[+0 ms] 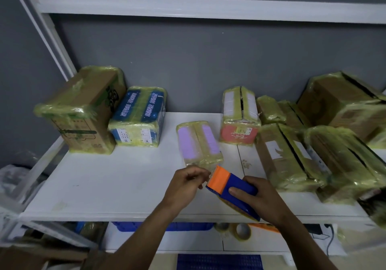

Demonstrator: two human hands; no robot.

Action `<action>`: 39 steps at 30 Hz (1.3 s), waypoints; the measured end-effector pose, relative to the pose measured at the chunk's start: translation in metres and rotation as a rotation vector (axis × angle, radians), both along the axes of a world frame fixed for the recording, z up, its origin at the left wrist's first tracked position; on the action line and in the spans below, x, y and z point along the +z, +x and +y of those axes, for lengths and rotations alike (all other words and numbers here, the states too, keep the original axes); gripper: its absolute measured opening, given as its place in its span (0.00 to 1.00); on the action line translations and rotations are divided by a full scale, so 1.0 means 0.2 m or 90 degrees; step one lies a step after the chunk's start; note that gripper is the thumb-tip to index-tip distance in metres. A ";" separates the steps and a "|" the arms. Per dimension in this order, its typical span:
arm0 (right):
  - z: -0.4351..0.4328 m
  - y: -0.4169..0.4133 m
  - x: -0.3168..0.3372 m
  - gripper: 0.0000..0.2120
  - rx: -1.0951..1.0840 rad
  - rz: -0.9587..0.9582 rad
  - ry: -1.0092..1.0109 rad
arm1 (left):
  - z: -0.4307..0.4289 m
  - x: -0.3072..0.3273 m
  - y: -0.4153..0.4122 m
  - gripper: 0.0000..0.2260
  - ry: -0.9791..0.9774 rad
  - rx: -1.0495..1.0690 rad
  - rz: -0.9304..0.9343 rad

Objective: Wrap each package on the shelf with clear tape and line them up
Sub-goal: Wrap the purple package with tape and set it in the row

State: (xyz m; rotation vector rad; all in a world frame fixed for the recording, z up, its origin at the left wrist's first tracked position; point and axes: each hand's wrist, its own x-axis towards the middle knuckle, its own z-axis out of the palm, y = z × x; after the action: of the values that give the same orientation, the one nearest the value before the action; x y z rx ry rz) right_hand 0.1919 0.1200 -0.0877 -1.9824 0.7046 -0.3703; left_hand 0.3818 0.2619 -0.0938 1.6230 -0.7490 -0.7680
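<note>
Head view: at lower centre of the frame, a person's right hand (258,194) clasps a blue-and-orange tape dispenser (230,185). The left hand (187,183) pinches at its serrated mouth, apparently on the tape end (207,179), though the clear film is hard to make out. The purple package (198,142) lies flat at mid-frame on the white shelf (125,175), just above both hands and apart from its neighbours. It looks small, light and boxy; its glossy wrap may be slick, so gripping the long sides seems safest.
</note>
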 end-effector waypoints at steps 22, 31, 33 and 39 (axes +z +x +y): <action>0.00 0.02 0.09 0.25 -0.010 0.083 -0.096 | 0.06 0.08 0.17 0.09 0.000 0.069 -0.081; -0.01 0.04 0.15 0.27 -0.001 0.104 -0.108 | 0.10 0.04 0.25 0.07 -0.005 0.100 -0.116; -0.01 0.05 0.15 0.27 0.008 0.116 -0.106 | 0.11 0.03 0.25 0.07 0.000 0.104 -0.108; -0.06 0.04 0.15 0.29 -0.002 0.150 -0.146 | 0.18 0.00 0.35 0.03 -0.015 0.151 -0.062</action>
State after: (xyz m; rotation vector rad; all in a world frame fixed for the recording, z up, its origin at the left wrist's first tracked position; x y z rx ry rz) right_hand 0.2004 0.1077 -0.0577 -2.2670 0.8439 -0.2291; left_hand 0.4511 0.2976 -0.0932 1.7014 -0.6175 -0.5108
